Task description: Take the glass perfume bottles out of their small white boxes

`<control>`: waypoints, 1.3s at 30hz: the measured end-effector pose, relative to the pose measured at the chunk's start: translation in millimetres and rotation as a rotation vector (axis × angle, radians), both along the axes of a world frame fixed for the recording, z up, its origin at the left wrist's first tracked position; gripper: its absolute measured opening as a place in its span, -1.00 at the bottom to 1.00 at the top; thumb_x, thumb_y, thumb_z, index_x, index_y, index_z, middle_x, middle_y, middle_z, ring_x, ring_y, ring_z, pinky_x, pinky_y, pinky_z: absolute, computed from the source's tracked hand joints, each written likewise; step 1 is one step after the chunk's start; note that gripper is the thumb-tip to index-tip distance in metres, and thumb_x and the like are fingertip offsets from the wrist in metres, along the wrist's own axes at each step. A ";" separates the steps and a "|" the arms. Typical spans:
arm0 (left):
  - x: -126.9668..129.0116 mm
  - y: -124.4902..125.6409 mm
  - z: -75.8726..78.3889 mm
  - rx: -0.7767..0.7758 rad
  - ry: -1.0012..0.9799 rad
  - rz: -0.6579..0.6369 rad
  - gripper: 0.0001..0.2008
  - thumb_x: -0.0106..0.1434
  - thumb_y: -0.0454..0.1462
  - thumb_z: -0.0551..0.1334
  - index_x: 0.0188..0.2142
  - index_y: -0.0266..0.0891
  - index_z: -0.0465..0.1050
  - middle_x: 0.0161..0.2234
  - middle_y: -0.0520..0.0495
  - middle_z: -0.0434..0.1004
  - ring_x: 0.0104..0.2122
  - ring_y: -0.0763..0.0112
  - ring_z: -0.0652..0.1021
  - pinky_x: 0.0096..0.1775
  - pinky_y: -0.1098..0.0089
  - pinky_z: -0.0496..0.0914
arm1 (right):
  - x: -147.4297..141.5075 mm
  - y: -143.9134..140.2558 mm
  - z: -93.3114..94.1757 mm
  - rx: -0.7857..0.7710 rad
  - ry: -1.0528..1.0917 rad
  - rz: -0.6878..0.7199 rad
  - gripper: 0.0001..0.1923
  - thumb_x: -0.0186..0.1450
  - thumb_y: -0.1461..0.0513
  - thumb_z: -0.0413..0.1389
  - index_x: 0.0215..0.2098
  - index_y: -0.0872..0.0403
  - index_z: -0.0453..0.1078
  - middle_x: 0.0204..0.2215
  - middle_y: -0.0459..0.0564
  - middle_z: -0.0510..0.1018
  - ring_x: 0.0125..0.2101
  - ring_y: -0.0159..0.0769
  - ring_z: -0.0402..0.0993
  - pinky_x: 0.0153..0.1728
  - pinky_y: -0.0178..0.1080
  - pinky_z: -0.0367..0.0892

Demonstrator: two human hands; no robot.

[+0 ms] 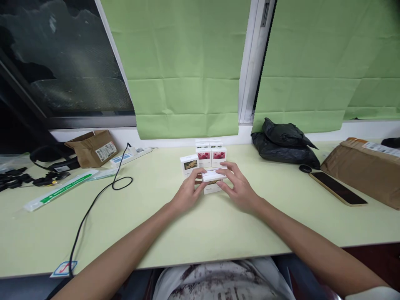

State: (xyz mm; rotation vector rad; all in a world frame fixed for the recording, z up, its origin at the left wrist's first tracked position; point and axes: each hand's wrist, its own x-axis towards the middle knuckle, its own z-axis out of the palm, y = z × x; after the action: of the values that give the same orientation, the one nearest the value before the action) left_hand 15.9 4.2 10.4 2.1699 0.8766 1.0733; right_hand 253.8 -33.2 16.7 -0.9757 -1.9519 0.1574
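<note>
**Left hand (189,192) and right hand (240,189) grip white carton (214,175)**

Fingers of both hands clasp it from opposite sides, mid-desk (203,237). Red-pictured cartons (204,156) stand behind it; a dark-pictured carton (189,164) stands just beyond the left hand.

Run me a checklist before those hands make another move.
1. Left hand at the left side of the nearest white box: ok.
2. Right hand at its right side: ok.
3. That box resting squarely on what is beneath: cannot tell, fingers partly cover it.
4. Red-pictured boxes grouped upright behind: ok.
5. Black cable away from the boxes: ok.
6. Cable free of the left forearm: cannot tell, they overlap in this view.
</note>
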 end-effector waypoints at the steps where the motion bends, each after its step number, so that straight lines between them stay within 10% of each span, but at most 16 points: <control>1: -0.1 0.2 0.0 0.000 0.001 0.006 -0.72 0.52 -0.10 0.13 0.15 -0.04 0.24 0.17 -0.14 0.41 0.03 0.24 0.57 0.02 0.18 0.54 | 0.1 0.8 -0.5 -0.009 0.016 -0.010 -0.64 0.50 0.04 0.10 0.22 -0.11 0.33 0.29 0.14 0.23 0.27 -0.01 0.30 0.26 0.11 0.33; 10: -0.5 1.3 -2.4 -0.044 0.041 0.030 -0.70 0.53 -0.07 0.08 0.18 -0.02 0.20 0.19 -0.14 0.40 0.05 0.21 0.56 -0.01 0.19 0.51 | -4.3 2.3 -10.5 -0.038 0.209 -0.019 -0.45 0.47 0.03 0.11 0.35 -0.08 0.10 0.14 0.12 0.40 0.17 -0.05 0.36 0.23 0.12 0.34; 30: -0.3 -9.8 -0.4 0.117 0.033 0.026 -0.75 0.47 -0.09 0.21 0.06 -0.09 0.36 0.00 -0.10 0.52 -0.04 0.23 0.57 0.03 0.17 0.51 | -4.9 0.6 2.9 0.097 0.064 -0.040 -0.71 0.59 0.14 -0.13 0.09 -0.13 0.40 -0.14 0.04 0.54 -0.10 -0.07 0.44 -0.04 0.00 0.40; 39: 6.5 -19.7 7.5 -0.128 0.044 -0.152 -0.45 0.50 0.01 0.13 0.37 -0.07 0.12 0.25 -0.21 0.40 0.15 0.09 0.47 0.15 0.11 0.41 | -5.0 1.3 5.4 0.052 0.144 -0.020 -0.70 0.59 0.11 -0.14 0.04 -0.09 0.43 -0.12 0.06 0.52 -0.06 -0.09 0.44 -0.01 0.00 0.41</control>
State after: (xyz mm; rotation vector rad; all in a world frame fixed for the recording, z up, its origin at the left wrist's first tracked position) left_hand 22.5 -15.5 17.9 2.1225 0.7642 0.8755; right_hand 248.8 -31.9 22.1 -0.9237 -1.8056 0.1606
